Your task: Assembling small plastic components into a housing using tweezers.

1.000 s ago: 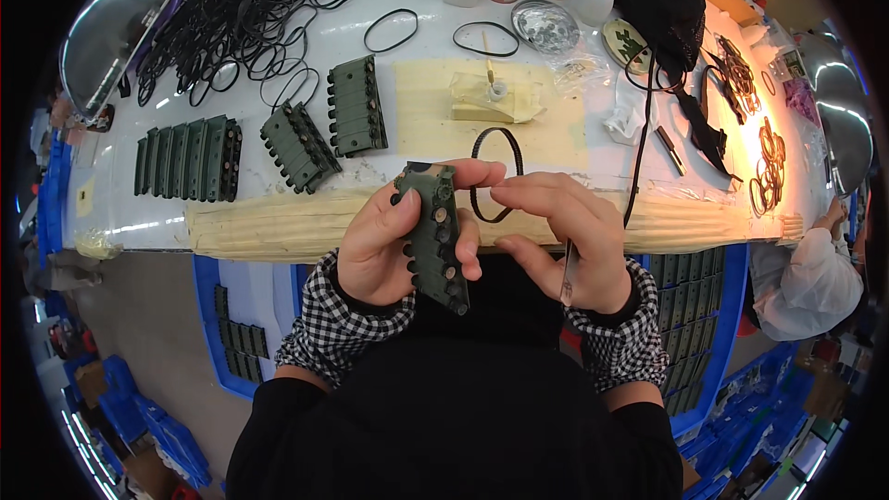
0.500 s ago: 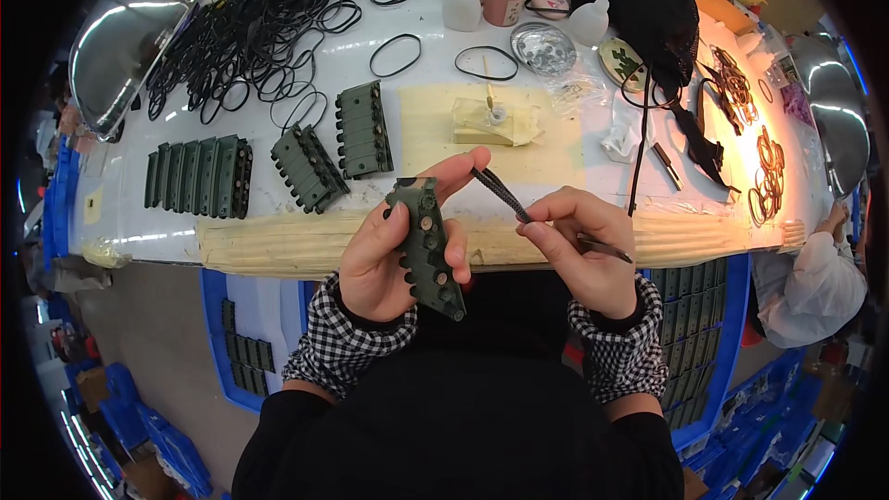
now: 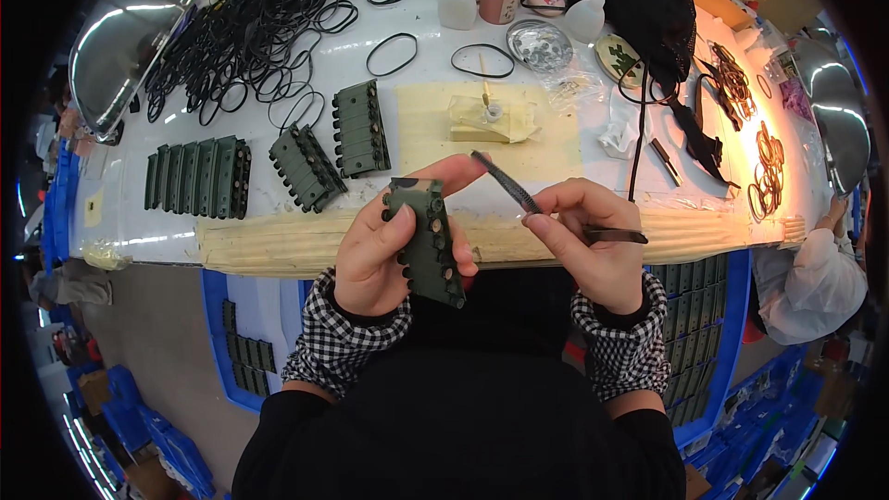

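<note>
A dark green moulded part with rows of round knobs along its edges stands tilted in my left hand, between thumb and fingers. In my right hand, thumb and index finger pinch a narrow black textured strip. Its far end meets the outstretched index finger of my left hand, above the green part; a dark tapered end sticks out past my right fingers. Part of the strip is hidden in that hand. On the table beyond my left hand sit similar green parts: two single ones and a row.
A heap of black rubber loops covers the back left. A taped block stands on a yellow mat mid-table, near a foil dish and white squeeze bottles. Blue trays with green parts flank my lap below the padded table edge.
The green part has turned slightly in my left hand, showing more of its flat face. My right hand has shifted a little to the right, and the black strip has turned with it.
</note>
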Available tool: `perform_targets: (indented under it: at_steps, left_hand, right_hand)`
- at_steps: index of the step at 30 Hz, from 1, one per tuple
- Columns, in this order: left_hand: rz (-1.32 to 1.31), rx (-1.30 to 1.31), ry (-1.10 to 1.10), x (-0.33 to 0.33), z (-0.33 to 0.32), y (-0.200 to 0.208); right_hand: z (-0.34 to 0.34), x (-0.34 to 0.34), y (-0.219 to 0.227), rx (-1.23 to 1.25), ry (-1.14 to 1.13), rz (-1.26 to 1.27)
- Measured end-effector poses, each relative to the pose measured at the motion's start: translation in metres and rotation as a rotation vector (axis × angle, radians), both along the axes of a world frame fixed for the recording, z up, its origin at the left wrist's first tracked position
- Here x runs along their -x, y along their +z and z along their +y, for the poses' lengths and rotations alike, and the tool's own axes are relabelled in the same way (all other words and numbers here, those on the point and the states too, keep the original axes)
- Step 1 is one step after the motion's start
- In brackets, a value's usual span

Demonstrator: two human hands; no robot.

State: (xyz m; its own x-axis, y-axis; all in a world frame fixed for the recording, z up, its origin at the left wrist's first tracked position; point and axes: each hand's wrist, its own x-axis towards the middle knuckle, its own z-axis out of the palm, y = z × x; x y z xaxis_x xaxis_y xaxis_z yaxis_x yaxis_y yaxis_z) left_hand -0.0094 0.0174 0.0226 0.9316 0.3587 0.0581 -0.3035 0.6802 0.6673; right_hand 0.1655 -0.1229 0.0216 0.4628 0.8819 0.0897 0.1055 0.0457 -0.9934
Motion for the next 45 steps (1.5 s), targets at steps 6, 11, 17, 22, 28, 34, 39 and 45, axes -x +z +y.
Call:
perform_targets:
  at_steps: [6, 11, 17, 22, 28, 34, 39, 45]
  left_hand:
    - [-0.019, -0.144, -0.181, 0.000, -0.005, -0.008]
    - [0.169, -0.384, -0.219, -0.002, -0.023, 0.004]
    - [0.064, -0.253, -0.198, 0.007, -0.014, -0.004]
    - [-0.064, -0.038, -0.211, 0.006, -0.005, -0.009]
    - [-0.107, 0.294, -0.080, 0.007, -0.004, -0.014]
    - [-0.128, 0.329, -0.052, 0.006, -0.004, -0.016]
    - [-0.145, 0.333, -0.059, 0.005, -0.004, -0.017]
    - [-0.145, 0.333, -0.061, 0.005, -0.004, -0.016]
  right_hand:
    - [0.007, 0.007, 0.006, -0.068, -0.039, 0.298]
    - [0.007, 0.008, 0.006, -0.166, 0.025, 0.507]
    - [0.002, 0.002, 0.009, -0.067, 0.054, 0.244]
    - [0.003, 0.002, 0.008, -0.016, -0.056, -0.291]
    - [0.004, -0.006, 0.001, -0.020, 0.051, -0.110]
    - [0.006, -0.002, 0.017, 0.096, 0.138, 0.373]
    - [0.004, -0.007, 0.007, 0.120, 0.153, 0.370]
    - [0.006, -0.004, 0.008, 0.149, 0.078, 0.417]
